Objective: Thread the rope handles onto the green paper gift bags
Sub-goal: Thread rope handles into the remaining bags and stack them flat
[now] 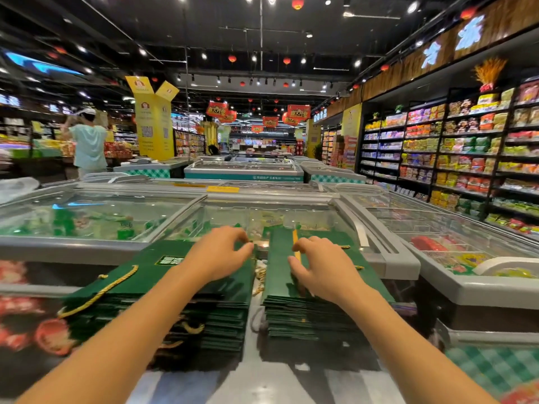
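A left stack [140, 275] is seen roped, a right stack [306, 319] on the counter [393, 258] judged mostly unthreaded; its top bag [280, 258] is touched by the right hand [320, 269], the left hand [218, 255] nearby, fingers [307, 242] curled, any grip impossible to tell

Bright, even store light comes from small spotlights [412, 7] in a dark ceiling [87, 16]. Pale glare and reflections lie across the glass freezer lids [87, 217]. Wide-angle distortion bends the shelves [466, 158] at the right edge. The lower corners look smeared and blocky; the far aisle [262, 147] is soft.
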